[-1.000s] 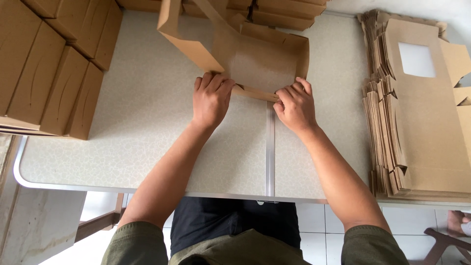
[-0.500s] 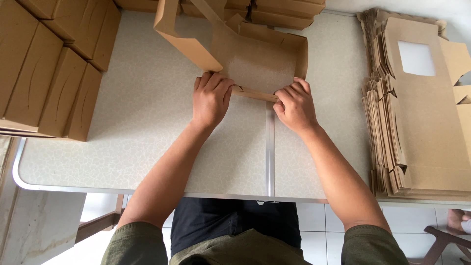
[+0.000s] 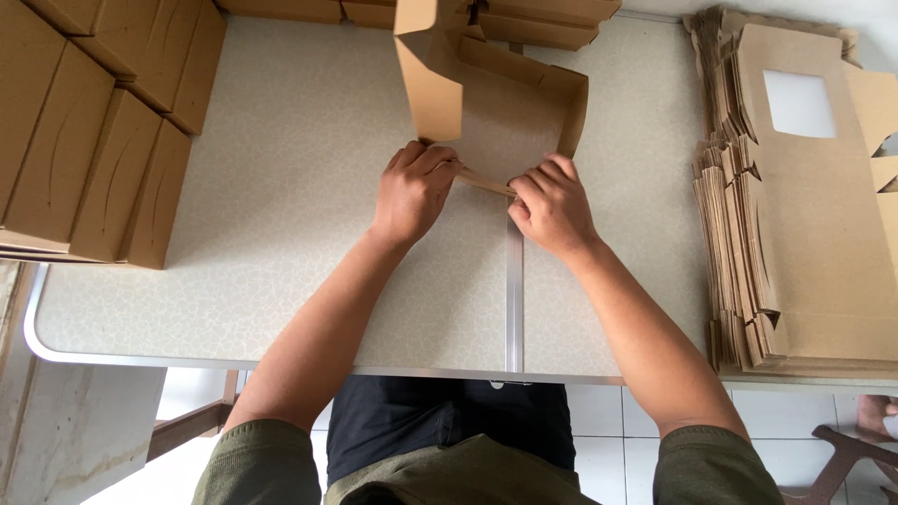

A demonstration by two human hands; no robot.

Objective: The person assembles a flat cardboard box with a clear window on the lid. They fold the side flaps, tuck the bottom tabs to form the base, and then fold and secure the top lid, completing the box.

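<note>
A half-folded brown cardboard box (image 3: 510,103) lies on the pale speckled table (image 3: 281,187), its left side wall standing up and its lid panel reaching away from me. My left hand (image 3: 413,192) pinches the left end of the box's near front flap. My right hand (image 3: 552,206) pinches the right end of that same flap, pressing it down against the tabletop. Both hands sit close together at the box's near edge.
Finished brown boxes (image 3: 94,131) are stacked at the left of the table. A tall pile of flat box blanks with window cut-outs (image 3: 804,196) lies at the right. More boxes (image 3: 543,19) line the far edge. A metal seam (image 3: 514,299) runs down the table.
The box's left side wall has swung up to stand more upright, and the near flap has been folded lower between my hands. My hands stayed at the near edge.
</note>
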